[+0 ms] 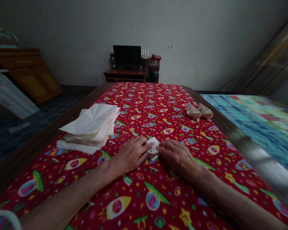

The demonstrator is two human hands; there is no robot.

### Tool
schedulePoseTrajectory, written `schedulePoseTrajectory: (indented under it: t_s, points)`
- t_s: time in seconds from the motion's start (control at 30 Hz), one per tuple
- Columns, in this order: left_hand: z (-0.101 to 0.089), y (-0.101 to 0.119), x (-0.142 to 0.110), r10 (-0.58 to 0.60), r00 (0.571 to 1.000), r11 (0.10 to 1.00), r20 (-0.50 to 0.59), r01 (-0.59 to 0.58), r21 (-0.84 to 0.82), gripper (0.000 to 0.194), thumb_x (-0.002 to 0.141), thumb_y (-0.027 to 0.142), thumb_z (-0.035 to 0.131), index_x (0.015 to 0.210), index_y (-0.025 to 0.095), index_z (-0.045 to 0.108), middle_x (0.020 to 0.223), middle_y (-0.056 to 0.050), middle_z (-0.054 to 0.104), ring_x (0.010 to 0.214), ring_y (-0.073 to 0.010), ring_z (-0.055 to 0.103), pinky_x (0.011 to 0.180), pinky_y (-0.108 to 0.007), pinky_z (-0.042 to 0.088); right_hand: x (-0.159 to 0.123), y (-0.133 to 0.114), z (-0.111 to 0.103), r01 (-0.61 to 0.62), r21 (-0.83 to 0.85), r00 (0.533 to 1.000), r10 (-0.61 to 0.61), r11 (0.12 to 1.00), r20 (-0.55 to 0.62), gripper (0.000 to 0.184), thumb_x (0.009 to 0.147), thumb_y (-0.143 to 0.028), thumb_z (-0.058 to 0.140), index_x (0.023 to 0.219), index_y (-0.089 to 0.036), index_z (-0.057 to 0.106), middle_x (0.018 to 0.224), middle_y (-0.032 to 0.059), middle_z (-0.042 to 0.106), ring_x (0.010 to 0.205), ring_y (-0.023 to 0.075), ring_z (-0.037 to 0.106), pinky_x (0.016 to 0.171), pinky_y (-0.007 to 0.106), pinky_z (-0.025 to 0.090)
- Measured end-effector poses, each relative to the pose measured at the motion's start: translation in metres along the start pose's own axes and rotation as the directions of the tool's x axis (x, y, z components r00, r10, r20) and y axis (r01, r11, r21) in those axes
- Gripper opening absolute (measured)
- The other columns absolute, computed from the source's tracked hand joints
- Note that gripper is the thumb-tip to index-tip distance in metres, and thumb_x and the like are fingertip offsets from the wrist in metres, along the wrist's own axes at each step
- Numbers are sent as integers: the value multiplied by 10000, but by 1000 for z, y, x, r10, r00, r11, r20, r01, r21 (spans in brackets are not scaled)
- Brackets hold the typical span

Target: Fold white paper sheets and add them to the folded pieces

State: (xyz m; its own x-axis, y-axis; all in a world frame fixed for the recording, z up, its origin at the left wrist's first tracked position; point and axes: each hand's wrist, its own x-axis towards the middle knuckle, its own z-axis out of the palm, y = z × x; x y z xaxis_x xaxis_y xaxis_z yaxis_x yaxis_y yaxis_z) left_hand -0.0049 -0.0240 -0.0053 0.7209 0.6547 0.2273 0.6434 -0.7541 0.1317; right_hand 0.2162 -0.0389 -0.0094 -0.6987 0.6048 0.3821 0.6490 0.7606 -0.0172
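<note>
A small piece of folded white paper [154, 155] lies on the red cloth between my two hands, with creased flaps on its top. From the left, my left hand [134, 151] grips its edge, the thumb and curled fingers closed on it. On the other side my right hand [179, 156] holds the paper by its right edge with the fingertips. The undersides of the fingers and part of the paper are hidden. To the left rests a stack of creased paper sheets [93, 119]. Folded paper pieces [194, 111] stand together toward the right edge.
A red patterned cloth [153, 124] covers the wooden table [69, 119]. Beyond it are a monitor [127, 56] and a red telephone [156, 57]. A bed with a blue checked cover [249, 121] is at the right, a wooden cabinet [26, 75] at the left.
</note>
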Motion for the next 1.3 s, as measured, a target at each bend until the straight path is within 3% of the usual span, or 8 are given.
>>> schedulePoseTrajectory:
  t_s: [0.13, 0.37, 0.57, 0.77, 0.87, 1.0, 1.3]
  points:
    - [-5, 3, 1, -3, 997, 996, 73, -4, 85, 253, 926, 268, 401, 1145, 198, 507, 990, -59, 516, 925, -201, 510, 819, -338, 456, 3, -2, 0, 6, 11, 999, -7, 1000, 49, 108, 882, -131, 509, 944, -142, 597, 942, 90, 619, 871, 199, 527, 768, 334, 449]
    - [0, 1, 12, -5, 998, 991, 68, -4, 136, 448, 870, 336, 484, 1282, 177, 408, 1114, -81, 544, 1022, -233, 536, 916, -388, 409, 3, -3, 4, -6, 24, 999, 5, 1000, 50, 108, 883, -128, 497, 937, -140, 589, 952, 97, 606, 891, 200, 507, 786, 348, 447]
    - [-2, 4, 18, -32, 999, 983, 44, 24, 180, 445, 866, 399, 481, 1226, 139, 451, 1086, -90, 571, 994, -248, 562, 936, -416, 385, 1, 1, 8, 10, 58, 1000, -11, 998, 23, 158, 904, -132, 442, 947, -150, 593, 954, 101, 604, 918, 192, 511, 776, 327, 442]
    - [-2, 3, 8, 33, 999, 976, 15, -35, 215, 320, 868, 281, 511, 1154, 138, 509, 983, -74, 567, 908, -223, 545, 817, -359, 429, 3, 0, 4, -14, 45, 999, 12, 999, 44, 152, 914, -152, 455, 920, -153, 606, 954, 80, 619, 863, 173, 527, 752, 304, 428]
    - [4, -1, -2, 56, 995, 983, -78, -42, 178, 187, 900, 235, 485, 1053, 178, 577, 879, -38, 560, 822, -185, 531, 730, -308, 423, 4, -1, 3, -9, 28, 999, 8, 1000, 50, 148, 914, -157, 462, 935, -156, 609, 963, 79, 623, 866, 172, 529, 754, 300, 420]
    - [10, -4, -9, 99, 977, 992, -191, -81, 99, 179, 933, 253, 452, 963, 205, 622, 811, -11, 560, 756, -144, 519, 678, -265, 394, 4, -1, 2, 1, 22, 999, -2, 1000, 52, 143, 908, -158, 474, 975, -162, 601, 959, 77, 626, 870, 174, 531, 771, 303, 411]
    - [9, -8, -7, 175, 974, 982, -142, -183, -46, 246, 950, 247, 416, 932, 235, 662, 810, -5, 575, 740, -111, 530, 676, -222, 397, 2, -1, 1, 27, 3, 999, -27, 1000, 38, 144, 910, -171, 478, 989, -162, 599, 944, 75, 633, 898, 177, 545, 788, 318, 416]
